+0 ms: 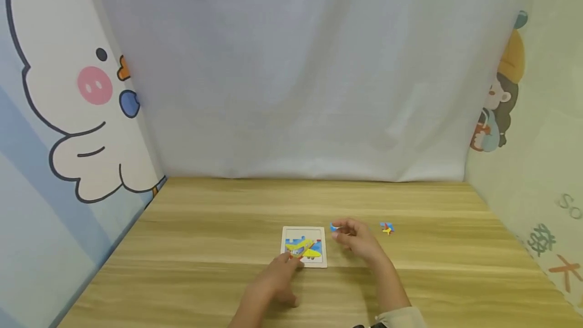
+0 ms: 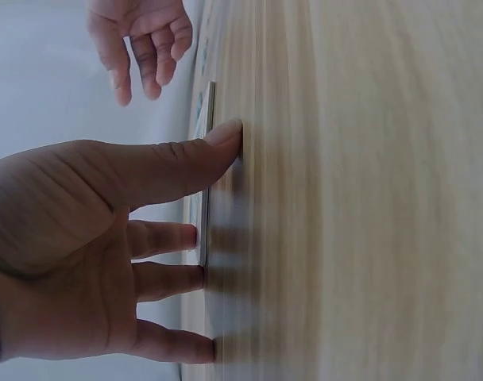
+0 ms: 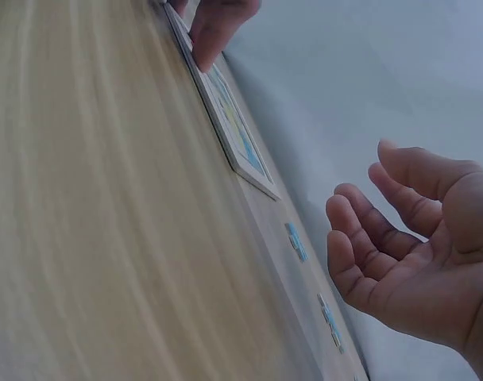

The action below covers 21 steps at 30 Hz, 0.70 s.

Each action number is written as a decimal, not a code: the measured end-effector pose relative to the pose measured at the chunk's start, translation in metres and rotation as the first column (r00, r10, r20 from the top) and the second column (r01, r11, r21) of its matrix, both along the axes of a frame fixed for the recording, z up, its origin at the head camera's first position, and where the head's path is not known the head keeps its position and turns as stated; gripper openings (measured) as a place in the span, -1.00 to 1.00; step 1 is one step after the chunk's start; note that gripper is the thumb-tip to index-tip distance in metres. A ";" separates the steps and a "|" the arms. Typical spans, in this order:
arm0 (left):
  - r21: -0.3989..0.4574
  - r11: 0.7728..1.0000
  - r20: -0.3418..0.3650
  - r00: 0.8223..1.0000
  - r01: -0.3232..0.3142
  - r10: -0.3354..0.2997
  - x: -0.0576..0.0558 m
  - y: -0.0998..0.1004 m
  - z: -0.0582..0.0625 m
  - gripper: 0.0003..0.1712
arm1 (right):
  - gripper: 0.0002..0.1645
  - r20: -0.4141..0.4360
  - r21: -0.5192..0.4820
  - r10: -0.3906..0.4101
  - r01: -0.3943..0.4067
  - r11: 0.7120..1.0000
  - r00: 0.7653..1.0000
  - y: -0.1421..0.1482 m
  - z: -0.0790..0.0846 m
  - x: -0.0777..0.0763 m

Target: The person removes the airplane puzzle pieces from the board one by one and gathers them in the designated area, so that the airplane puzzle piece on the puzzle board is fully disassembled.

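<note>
A square jigsaw puzzle board (image 1: 325, 254) lies flat on the table, showing a yellow airplane on blue, with bare backing along its top part. My left hand (image 1: 277, 277) rests at the board's lower left, fingers fairly straight; in the left wrist view its fingertips (image 2: 187, 236) touch the board's edge and the table. To the right of the board, my right hand (image 1: 357, 239) hovers above the table, its fingers loosely bent and nothing between them in the right wrist view. A blue puzzle piece (image 1: 333, 227) lies by its fingertips, partly covered in the head view.
More puzzle pieces (image 1: 387, 228), blue with red and yellow, lie together farther right on the wooden table (image 1: 205, 247). A pale curtain (image 1: 291, 90) hangs behind the table's far edge. Walls with cartoon prints stand on both sides.
</note>
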<state>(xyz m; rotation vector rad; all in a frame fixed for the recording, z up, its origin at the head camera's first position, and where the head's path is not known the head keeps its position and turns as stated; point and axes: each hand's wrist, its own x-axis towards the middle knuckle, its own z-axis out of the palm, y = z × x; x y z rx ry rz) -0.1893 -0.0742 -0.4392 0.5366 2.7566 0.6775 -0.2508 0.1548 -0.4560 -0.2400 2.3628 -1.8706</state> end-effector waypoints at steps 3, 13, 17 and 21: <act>0.017 1.000 0.009 1.000 0.002 -0.002 0.001 0.001 -0.001 -0.16 | -0.59 -0.004 0.003 -0.005 0.005 1.000 1.000 -0.004 -0.002 0.000; -0.002 1.000 -0.004 1.000 -0.006 0.006 0.001 0.000 -0.003 -0.04 | -0.64 -0.120 0.047 0.079 -0.074 0.996 0.990 -0.034 -0.007 -0.011; -0.012 1.000 0.002 1.000 -0.010 0.010 0.000 0.000 -0.002 -0.03 | -0.72 -0.158 0.123 0.140 -0.121 0.985 0.978 -0.046 -0.009 -0.019; -0.017 1.000 0.009 1.000 -0.009 0.009 0.002 0.000 -0.003 -0.05 | -0.72 -0.096 0.139 0.194 -0.180 0.974 0.976 -0.055 -0.013 -0.024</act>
